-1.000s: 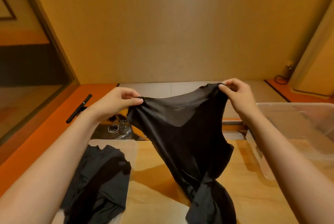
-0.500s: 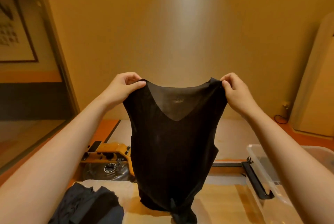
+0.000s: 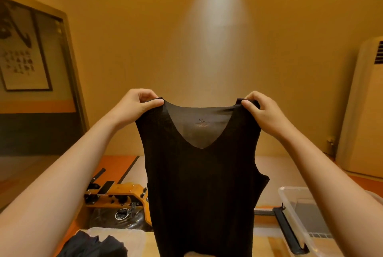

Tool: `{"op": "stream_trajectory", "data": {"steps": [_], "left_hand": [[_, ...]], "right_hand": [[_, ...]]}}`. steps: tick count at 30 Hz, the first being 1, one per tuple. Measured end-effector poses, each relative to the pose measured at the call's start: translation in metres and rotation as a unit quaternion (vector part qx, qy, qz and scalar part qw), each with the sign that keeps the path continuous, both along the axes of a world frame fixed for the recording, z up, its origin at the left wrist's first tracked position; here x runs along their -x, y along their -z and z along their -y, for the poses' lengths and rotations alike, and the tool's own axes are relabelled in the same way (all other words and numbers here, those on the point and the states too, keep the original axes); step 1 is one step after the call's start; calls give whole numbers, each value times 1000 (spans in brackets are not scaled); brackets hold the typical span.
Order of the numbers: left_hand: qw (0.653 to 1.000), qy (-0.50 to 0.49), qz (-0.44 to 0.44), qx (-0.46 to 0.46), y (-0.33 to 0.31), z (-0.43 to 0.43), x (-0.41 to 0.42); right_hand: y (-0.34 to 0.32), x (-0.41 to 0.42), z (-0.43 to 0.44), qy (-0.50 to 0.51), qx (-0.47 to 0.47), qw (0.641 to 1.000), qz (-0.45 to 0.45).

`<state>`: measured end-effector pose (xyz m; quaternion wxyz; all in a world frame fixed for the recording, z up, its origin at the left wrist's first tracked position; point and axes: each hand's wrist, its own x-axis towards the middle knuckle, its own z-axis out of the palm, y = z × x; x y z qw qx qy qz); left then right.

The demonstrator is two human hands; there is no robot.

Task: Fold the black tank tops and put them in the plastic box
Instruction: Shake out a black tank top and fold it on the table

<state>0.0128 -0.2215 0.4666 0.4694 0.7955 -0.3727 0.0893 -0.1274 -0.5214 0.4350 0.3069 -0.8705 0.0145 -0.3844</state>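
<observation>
Head view: both hands, left [image 3: 135, 107] and right [image 3: 262, 111], pinch the black tank top [image 3: 204, 184] by its shoulder straps, hanging upright.

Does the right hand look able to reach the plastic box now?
Probably yes, but not freely: the right hand pinches the tank top by a strap; the plastic box sits open below it, nothing between.
</observation>
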Motion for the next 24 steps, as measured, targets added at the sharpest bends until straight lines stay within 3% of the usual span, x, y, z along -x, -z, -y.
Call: {"op": "stream_trajectory", "data": {"steps": [7, 12, 16, 19, 24], "left_hand": [[996, 62, -61, 34, -4, 0, 24], [994, 65, -81, 40, 0, 1, 34], [997, 31, -65, 32, 8, 4, 29], [999, 10, -46, 7, 14, 7, 16], [998, -2, -54, -14, 39, 26, -28]], "right_hand": [[-9, 15, 7, -17, -17, 995, 101], [-11, 21, 14, -48, 24, 996, 66], [-1, 14, 22, -10, 54, 998, -16], [10, 2, 25, -9, 16, 999, -50], [36, -39, 24, 15, -29, 999, -18]]}}
